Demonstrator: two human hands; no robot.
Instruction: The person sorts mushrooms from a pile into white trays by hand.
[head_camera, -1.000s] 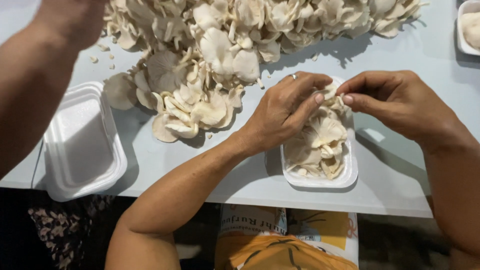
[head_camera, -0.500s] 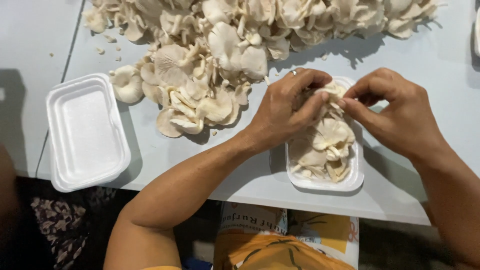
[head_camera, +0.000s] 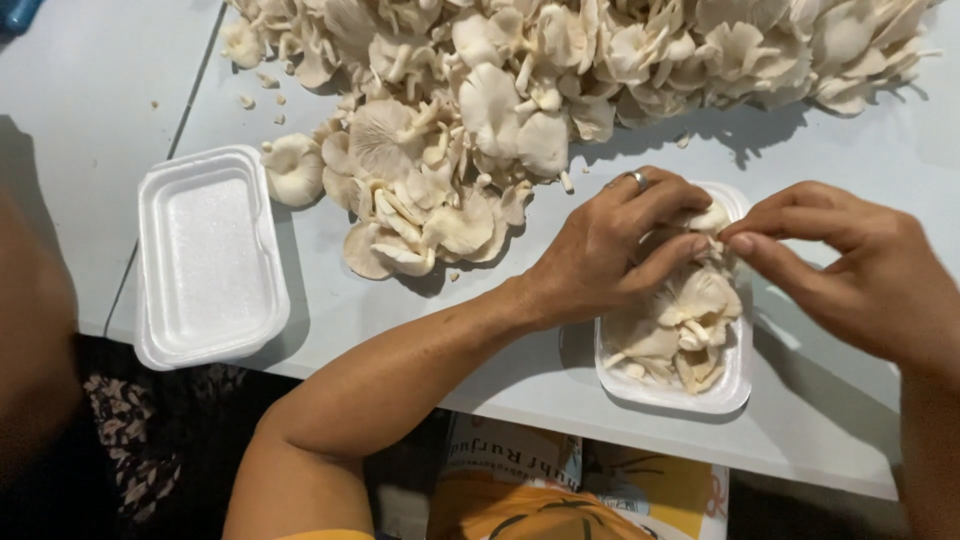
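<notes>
the white foam tray (head_camera: 742, 392) is partly filled with oyster mushrooms (head_camera: 680, 325), both the left hand (head_camera: 610, 250) and right hand (head_camera: 860, 275) pinch a mushroom piece (head_camera: 708, 217) over it, while a large mushroom pile (head_camera: 560, 90) and an empty tray (head_camera: 205, 255) remain.

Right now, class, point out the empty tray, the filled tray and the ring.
empty tray (head_camera: 205, 255), head view, on its bare floor.
filled tray (head_camera: 738, 385), head view, on its right rim.
ring (head_camera: 638, 179), head view, on the band on the left hand's finger.

Left hand (head_camera: 612, 250), ring on one finger, and right hand (head_camera: 850, 265) pinch one oyster mushroom (head_camera: 706, 217) together above a mushroom-filled white foam tray (head_camera: 738, 385) on the pale counter (head_camera: 850, 160), beside a loose mushroom heap (head_camera: 520, 80) and an empty foam tray (head_camera: 208, 258).
</notes>
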